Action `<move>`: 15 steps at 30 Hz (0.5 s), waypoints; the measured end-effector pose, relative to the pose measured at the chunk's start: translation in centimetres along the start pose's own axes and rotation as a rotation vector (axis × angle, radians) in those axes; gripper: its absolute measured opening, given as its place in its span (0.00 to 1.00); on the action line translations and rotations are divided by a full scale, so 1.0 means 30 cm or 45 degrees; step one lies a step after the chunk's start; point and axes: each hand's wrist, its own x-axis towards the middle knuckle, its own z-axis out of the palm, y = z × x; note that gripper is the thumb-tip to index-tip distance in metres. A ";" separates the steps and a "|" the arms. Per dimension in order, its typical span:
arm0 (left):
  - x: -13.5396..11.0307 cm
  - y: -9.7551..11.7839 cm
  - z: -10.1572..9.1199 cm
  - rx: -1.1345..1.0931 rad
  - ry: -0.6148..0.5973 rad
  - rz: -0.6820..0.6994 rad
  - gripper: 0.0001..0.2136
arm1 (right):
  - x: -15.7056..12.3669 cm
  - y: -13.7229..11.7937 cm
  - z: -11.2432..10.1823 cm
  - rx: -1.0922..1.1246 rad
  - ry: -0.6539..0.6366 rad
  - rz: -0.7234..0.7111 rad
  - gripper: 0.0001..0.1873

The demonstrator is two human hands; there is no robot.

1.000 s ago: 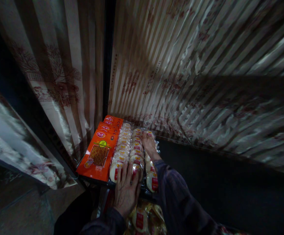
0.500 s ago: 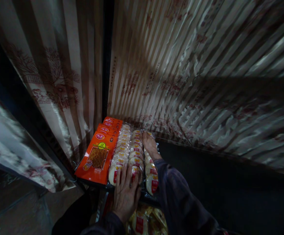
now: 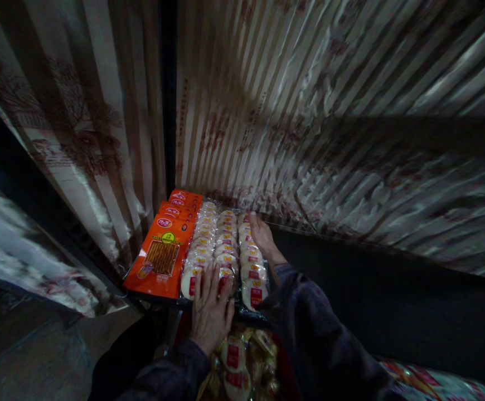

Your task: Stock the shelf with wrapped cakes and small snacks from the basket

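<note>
Three rows of round, pale snacks in clear wrappers point(image 3: 226, 239), with red and yellow labels, lie overlapping on a black shelf point(image 3: 330, 267). My left hand point(image 3: 211, 317) rests at the front ends of the left and middle rows, its fingers stretched out over the nearest packs. Against the outer side of the right row point(image 3: 254, 274), near its back, lies my right hand point(image 3: 262, 234) with fingers extended. Neither hand grips a pack. Several orange snack packets point(image 3: 161, 256) overlap just left of the rows.
Below the shelf edge, more wrapped round snacks point(image 3: 234, 359) sit in a container. Patterned sheeting point(image 3: 226, 111) hangs behind and to the left, beside a dark upright post point(image 3: 168, 100). Colourful packaging point(image 3: 435, 384) shows at the lower right.
My right hand has shifted from on top of the right row to its outer side. That row now lies closer to the middle one. The view has tilted down slightly.
</note>
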 end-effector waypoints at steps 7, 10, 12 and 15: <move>-0.030 0.078 0.008 -0.081 -0.044 0.259 0.25 | -0.200 0.205 -0.099 0.378 0.327 0.068 0.48; -0.029 0.124 0.027 -0.094 -0.052 0.322 0.23 | -0.302 0.277 -0.084 0.388 0.335 0.166 0.52; -0.023 0.152 0.043 -0.105 -0.065 0.342 0.23 | -0.340 0.316 -0.054 0.441 0.301 0.252 0.55; -0.012 0.177 0.069 -0.105 -0.088 0.368 0.23 | -0.344 0.358 0.007 0.593 0.258 0.318 0.53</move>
